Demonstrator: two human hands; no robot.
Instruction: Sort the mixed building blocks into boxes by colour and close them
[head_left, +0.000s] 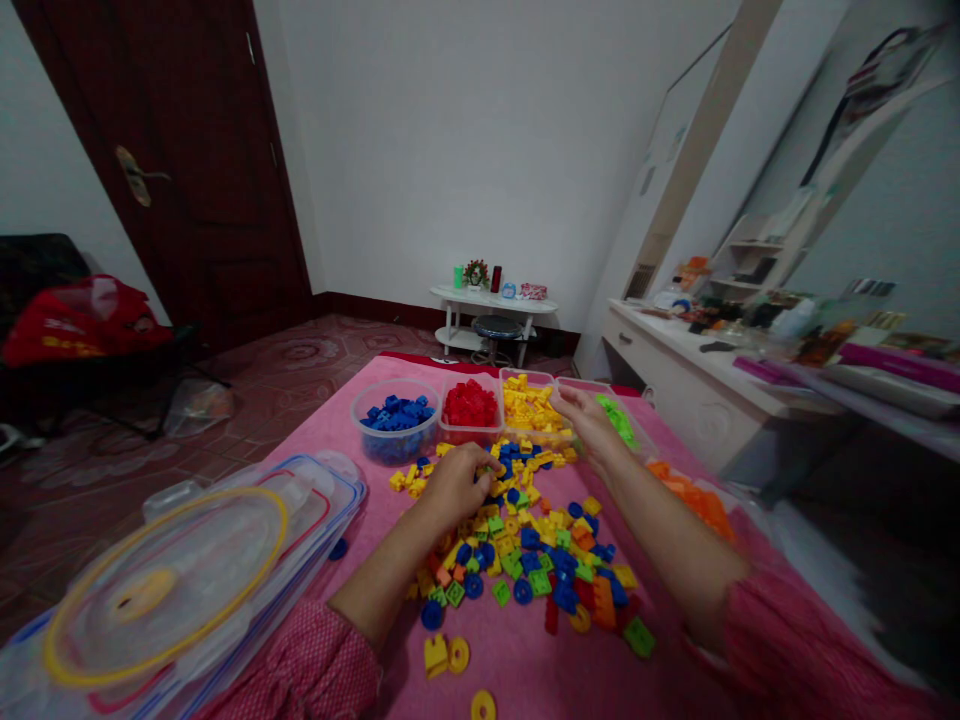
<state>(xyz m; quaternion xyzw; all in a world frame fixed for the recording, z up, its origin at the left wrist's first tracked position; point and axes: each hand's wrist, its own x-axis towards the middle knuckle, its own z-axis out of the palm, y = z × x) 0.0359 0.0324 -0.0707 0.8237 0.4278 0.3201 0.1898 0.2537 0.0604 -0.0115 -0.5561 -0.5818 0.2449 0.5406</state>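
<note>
A mixed pile of plastic building bricks (525,540) in yellow, blue, green, orange and red lies on the pink cloth. My left hand (461,480) reaches into the far part of this pile, fingers curled together; what they hold is hidden. At the right edge of the box of yellow bricks (529,405) is my right hand (589,420), its fingers stretched out and nothing visible in them. Beside that box stand a box of red bricks (470,405) and a round tub of blue bricks (397,420). Green bricks (616,420) lie in a box partly behind my right hand.
Stacked clear lids (217,570) with yellow, red and blue rims lie at the left. Orange bricks (694,500) sit right of my right forearm. A few yellow pieces (448,656) lie near the front. A cluttered dresser (697,360) stands at the right.
</note>
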